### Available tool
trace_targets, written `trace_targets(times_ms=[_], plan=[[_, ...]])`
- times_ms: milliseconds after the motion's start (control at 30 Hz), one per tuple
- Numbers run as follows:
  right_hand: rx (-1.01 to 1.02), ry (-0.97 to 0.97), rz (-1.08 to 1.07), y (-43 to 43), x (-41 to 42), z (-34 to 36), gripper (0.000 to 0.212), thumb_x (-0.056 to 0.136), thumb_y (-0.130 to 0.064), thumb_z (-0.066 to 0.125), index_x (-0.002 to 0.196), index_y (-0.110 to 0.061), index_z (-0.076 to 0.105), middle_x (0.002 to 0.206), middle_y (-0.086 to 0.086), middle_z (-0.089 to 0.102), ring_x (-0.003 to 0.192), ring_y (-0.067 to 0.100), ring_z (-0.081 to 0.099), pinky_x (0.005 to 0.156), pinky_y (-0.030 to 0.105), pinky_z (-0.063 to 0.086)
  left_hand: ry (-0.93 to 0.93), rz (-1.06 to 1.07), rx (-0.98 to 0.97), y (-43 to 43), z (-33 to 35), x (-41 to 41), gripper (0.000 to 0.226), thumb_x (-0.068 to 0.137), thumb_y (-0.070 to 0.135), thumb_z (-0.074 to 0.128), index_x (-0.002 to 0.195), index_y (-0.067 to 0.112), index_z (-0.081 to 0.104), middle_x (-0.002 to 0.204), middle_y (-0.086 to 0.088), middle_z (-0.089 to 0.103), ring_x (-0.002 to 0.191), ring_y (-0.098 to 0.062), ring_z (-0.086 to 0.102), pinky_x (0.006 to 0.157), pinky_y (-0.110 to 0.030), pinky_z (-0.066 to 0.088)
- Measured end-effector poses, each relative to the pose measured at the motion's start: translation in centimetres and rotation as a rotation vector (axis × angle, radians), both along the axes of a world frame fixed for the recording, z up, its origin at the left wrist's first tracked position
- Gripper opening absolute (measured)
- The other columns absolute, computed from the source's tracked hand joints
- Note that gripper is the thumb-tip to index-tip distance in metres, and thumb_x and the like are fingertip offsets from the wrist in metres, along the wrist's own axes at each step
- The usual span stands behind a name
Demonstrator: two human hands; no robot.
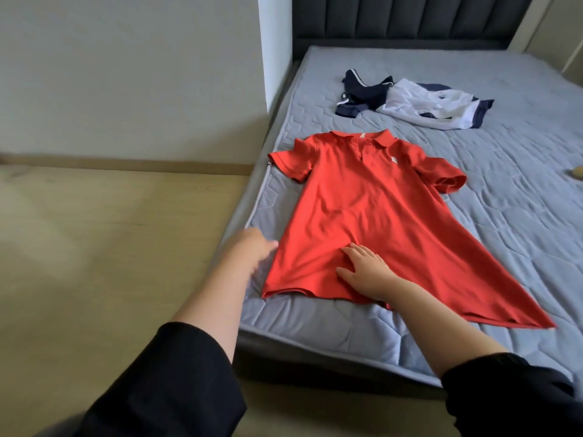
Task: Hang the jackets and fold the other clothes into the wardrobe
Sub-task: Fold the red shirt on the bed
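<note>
Pressing red polo [362, 209] flat mid-mattress [511, 222], likely prepping a fold. Right hand [366, 274], fingers spread and holding nothing, pins the hem at 6 o'clock. Left hand [252, 250] at the polo's 8 o'clock edge, grip unclear. Navy-white clothes [416, 102] lie at 1 o'clock.

A red polo shirt [372, 200] lies spread front-up on a grey-blue quilted mattress [511, 197], collar at the far end and hem at the near end. The right hand [366, 272] rests flat on the shirt's lower part just above the hem, fingers spread. The left hand [252, 247] is at the shirt's left edge; it is blurred, and its grip cannot be made out. Both forearms come out of black sleeves [164, 389]. Farther away on the mattress lies a crumpled navy and white garment [410, 99], well apart from the shirt. A dark padded headboard [410, 20] stands at the far end, and a light wooden floor [110, 231] lies to the left.
</note>
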State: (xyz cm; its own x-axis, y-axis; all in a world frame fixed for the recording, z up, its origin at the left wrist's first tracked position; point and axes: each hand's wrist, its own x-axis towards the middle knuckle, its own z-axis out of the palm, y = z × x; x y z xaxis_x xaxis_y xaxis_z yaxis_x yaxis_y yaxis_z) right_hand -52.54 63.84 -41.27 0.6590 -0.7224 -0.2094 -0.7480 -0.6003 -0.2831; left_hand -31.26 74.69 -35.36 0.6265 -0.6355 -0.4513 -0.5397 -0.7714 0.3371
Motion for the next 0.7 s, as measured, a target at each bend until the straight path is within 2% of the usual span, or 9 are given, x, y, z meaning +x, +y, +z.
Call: trace_targets(times_ms=[67,100,167,233,300,367,467,567,700], plan=[[-0.051,-0.038,-0.052,-0.1,-0.8,0.0,0.055,0.097,-0.047,0.041,0.146,-0.023,0.033,0.158,0.001,0.020,0.147,0.021,0.012,0.117,0.050,0.008,-0.355,-0.096,-0.265,-1.7,-0.4,-1.4,0.034,0.094,0.034,0.052,0.111,0.006,0.062,0.114,-0.017,0.062,0.108,-0.033,0.058,0.087,-0.036,0.047],[-0.115,-0.028,-0.098,-0.1,-1.2,-0.1,0.053,0.097,-0.047,0.038,0.145,-0.025,0.035,0.158,0.001,0.020,0.147,0.023,0.009,0.115,0.054,0.005,-0.415,-0.175,-0.378,-2.6,-0.7,-2.7,0.032,0.092,0.030,0.052,0.115,0.010,0.060,0.119,-0.014,0.059,0.115,-0.033,0.051,0.093,-0.037,0.043],[-0.207,0.003,-0.200,-0.7,-2.1,-0.2,0.053,0.097,-0.048,0.036,0.145,-0.024,0.034,0.159,0.003,0.015,0.147,0.025,0.004,0.114,0.057,0.000,-0.403,-0.340,-0.440,-4.4,-1.7,-5.4,0.041,0.089,0.029,0.054,0.127,0.015,0.054,0.133,-0.011,0.050,0.127,-0.030,0.039,0.103,-0.038,0.035],[-0.225,0.000,-0.297,-1.6,-3.3,-0.1,0.057,0.096,-0.047,0.036,0.146,-0.021,0.030,0.160,0.005,0.013,0.147,0.026,0.002,0.114,0.058,0.000,-0.368,-0.425,-0.354,-6.0,-2.9,-7.7,0.053,0.091,0.036,0.052,0.140,0.019,0.041,0.150,-0.009,0.033,0.141,-0.030,0.022,0.113,-0.043,0.024],[-0.217,-0.004,-0.351,-2.5,-4.5,-0.1,0.058,0.096,-0.047,0.037,0.146,-0.019,0.030,0.158,0.005,0.019,0.146,0.026,0.009,0.114,0.057,0.005,-0.361,-0.497,-0.233,-7.1,-4.1,-9.0,0.061,0.095,0.041,0.046,0.149,0.022,0.026,0.158,-0.007,0.017,0.146,-0.030,0.005,0.116,-0.048,0.013],[-0.230,0.041,-0.306,-3.2,-5.2,-0.3,0.055,0.095,-0.049,0.038,0.139,-0.017,0.038,0.149,0.006,0.034,0.140,0.027,0.025,0.111,0.052,0.019,-0.339,-0.531,-0.142,-8.1,-5.1,-9.7,0.063,0.097,0.044,0.040,0.152,0.025,0.015,0.161,-0.006,0.006,0.147,-0.030,-0.003,0.116,-0.050,0.007],[-0.392,-0.017,-0.227,-6.0,-4.7,0.3,0.038,0.094,-0.043,0.040,0.109,-0.012,0.058,0.116,0.009,0.057,0.113,0.029,0.050,0.088,0.040,0.042,-0.301,-0.458,-0.149,-10.7,-6.0,-10.4,0.068,0.097,0.047,0.039,0.153,0.028,0.004,0.161,-0.005,-0.001,0.147,-0.029,-0.006,0.115,-0.052,0.004],[-0.471,-0.225,-0.332,-10.5,-3.9,2.1,0.027,0.092,-0.025,0.045,0.085,-0.004,0.061,0.094,0.014,0.062,0.095,0.033,0.056,0.075,0.039,0.042,-0.275,-0.394,-0.205,-14.3,-5.8,-11.1,0.071,0.097,0.043,0.039,0.152,0.029,-0.003,0.161,-0.005,-0.003,0.147,-0.029,-0.007,0.114,-0.055,0.005],[-0.449,-0.457,-0.564,-16.9,-4.3,3.1,0.021,0.087,-0.016,0.050,0.095,0.000,0.062,0.105,0.018,0.060,0.105,0.036,0.051,0.087,0.040,0.039,-0.341,-0.449,-0.239,-19.8,-5.3,-11.2,0.064,0.099,0.042,0.034,0.152,0.029,0.001,0.161,-0.002,-0.005,0.146,-0.029,-0.011,0.114,-0.056,0.003]])
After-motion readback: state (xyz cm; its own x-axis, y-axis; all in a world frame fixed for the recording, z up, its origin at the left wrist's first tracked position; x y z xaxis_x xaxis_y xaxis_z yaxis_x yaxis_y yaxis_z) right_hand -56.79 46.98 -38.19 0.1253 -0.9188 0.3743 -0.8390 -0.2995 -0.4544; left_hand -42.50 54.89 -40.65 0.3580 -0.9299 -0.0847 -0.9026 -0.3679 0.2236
